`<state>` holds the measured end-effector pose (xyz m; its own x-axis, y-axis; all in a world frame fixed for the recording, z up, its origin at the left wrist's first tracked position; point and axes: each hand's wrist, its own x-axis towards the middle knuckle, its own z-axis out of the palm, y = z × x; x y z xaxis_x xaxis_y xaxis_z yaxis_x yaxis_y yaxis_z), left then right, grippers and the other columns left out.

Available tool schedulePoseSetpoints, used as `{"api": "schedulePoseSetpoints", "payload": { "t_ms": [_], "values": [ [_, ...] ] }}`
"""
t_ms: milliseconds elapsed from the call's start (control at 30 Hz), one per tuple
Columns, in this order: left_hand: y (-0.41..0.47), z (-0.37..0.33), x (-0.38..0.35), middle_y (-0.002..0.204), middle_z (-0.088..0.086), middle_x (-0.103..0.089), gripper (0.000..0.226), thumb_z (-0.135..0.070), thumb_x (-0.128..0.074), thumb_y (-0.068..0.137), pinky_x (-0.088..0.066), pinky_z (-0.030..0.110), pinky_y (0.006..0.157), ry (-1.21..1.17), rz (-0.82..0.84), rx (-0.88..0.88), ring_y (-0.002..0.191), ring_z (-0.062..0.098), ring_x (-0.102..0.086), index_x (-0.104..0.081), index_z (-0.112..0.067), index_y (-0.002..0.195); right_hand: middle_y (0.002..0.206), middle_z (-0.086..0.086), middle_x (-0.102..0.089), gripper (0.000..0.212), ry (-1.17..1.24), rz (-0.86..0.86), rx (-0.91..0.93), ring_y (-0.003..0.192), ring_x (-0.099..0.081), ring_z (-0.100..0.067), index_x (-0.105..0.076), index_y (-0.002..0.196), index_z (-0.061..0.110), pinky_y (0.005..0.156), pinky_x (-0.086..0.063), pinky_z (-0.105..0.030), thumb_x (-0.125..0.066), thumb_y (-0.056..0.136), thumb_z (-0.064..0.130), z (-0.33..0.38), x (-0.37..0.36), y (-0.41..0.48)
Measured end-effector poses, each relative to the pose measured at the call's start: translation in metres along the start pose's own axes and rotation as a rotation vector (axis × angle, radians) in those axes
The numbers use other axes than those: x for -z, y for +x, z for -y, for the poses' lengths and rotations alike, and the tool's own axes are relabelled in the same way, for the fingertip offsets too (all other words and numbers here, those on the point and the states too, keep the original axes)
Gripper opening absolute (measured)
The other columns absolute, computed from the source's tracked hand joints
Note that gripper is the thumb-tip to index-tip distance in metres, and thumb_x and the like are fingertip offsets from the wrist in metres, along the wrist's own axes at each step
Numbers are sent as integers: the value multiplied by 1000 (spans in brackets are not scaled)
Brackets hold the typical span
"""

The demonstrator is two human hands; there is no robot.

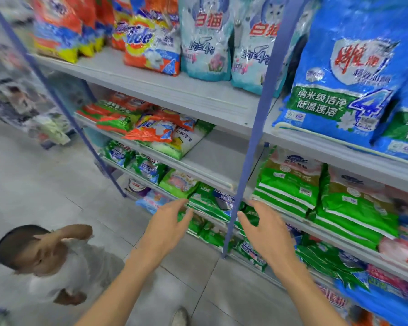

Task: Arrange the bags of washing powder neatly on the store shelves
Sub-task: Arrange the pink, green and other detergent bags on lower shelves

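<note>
Both my hands reach toward the third shelf, either side of a blue upright post point(250, 147). My left hand point(169, 225) is open, fingers spread, its tips just short of a flat stack of green washing powder bags point(210, 203). My right hand point(265, 223) is open too, its fingers close to a small green bag point(249, 211) by the post; whether they touch it is unclear. Neither hand holds anything. To the right lie green-and-pink bags point(290, 184) stacked flat. Above, the grey second shelf point(218, 151) holds orange and green bags point(156, 131) at its left.
The top shelf carries upright orange Tide bags point(151, 43), pale blue bags point(207, 38) and big blue bags point(346, 74). A small child point(45, 257) stands on the grey tiled floor to my lower left. Lower shelves hold more green and blue bags point(327, 262).
</note>
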<state>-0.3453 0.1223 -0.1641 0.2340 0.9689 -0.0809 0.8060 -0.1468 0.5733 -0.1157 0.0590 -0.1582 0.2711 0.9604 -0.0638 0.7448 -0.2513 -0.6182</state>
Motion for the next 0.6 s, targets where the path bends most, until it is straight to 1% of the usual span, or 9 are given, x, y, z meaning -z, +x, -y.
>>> {"api": "schedulePoseSetpoints", "payload": {
  "t_ms": [67,133,167,267,300,367,400,500,600],
  "values": [
    [-1,8,10,146,-2,-58,49,-43,-50,103,-40,27,106,-25,-31,27,135,16,-51,-56,-18,144,137,9,-60,42,5,28,0,125,-54,-11,-59,137,23,97,-43,-26,-57,101,46,8,-7,4],
    [-1,16,17,146,-3,-58,49,-44,-50,103,-40,28,106,-48,-51,46,135,16,-51,-56,-18,144,130,3,-63,38,-1,47,-2,117,-57,-15,-62,127,18,92,-45,-28,-57,101,45,15,-16,9],
    [1,20,21,146,-3,-58,48,-43,-50,103,-39,27,105,-54,-58,51,135,15,-52,-56,-18,144,131,2,-63,39,-3,55,2,117,-57,-15,-62,128,19,93,-45,-29,-57,101,46,19,-21,12],
    [11,34,31,141,-3,-62,43,-40,-52,104,-39,22,96,-84,-74,76,129,15,-55,-58,-19,141,142,7,-56,47,16,82,2,132,-50,-12,-55,142,23,105,-41,-29,-57,101,45,35,-34,25],
    [17,39,34,138,-3,-63,41,-38,-53,103,-38,22,92,-93,-85,83,126,16,-57,-60,-19,138,143,8,-55,49,20,86,5,134,-49,-12,-53,144,24,108,-41,-31,-56,101,46,40,-39,31],
    [31,49,41,133,0,-66,37,-35,-54,103,-38,23,88,-107,-92,94,122,18,-59,-63,-18,134,141,10,-56,48,24,90,11,135,-50,-14,-53,144,26,109,-44,-34,-54,101,48,50,-48,43],
    [39,54,45,134,0,-66,37,-35,-54,103,-38,24,88,-116,-90,94,123,18,-58,-63,-17,135,140,11,-56,48,24,92,12,134,-50,-14,-54,144,26,108,-44,-35,-54,101,49,56,-53,51],
    [67,73,58,142,-3,-60,43,-38,-53,103,-41,31,103,-126,-85,98,133,17,-53,-58,-20,142,144,10,-55,49,19,101,10,134,-50,-11,-52,146,26,109,-44,-32,-54,101,47,77,-67,78],
    [97,94,76,143,-3,-59,44,-38,-53,103,-41,32,105,-159,-86,108,133,17,-54,-57,-20,143,146,10,-54,48,0,99,11,135,-49,-10,-51,146,27,111,-42,-30,-54,102,47,101,-81,112]
  ]
}}
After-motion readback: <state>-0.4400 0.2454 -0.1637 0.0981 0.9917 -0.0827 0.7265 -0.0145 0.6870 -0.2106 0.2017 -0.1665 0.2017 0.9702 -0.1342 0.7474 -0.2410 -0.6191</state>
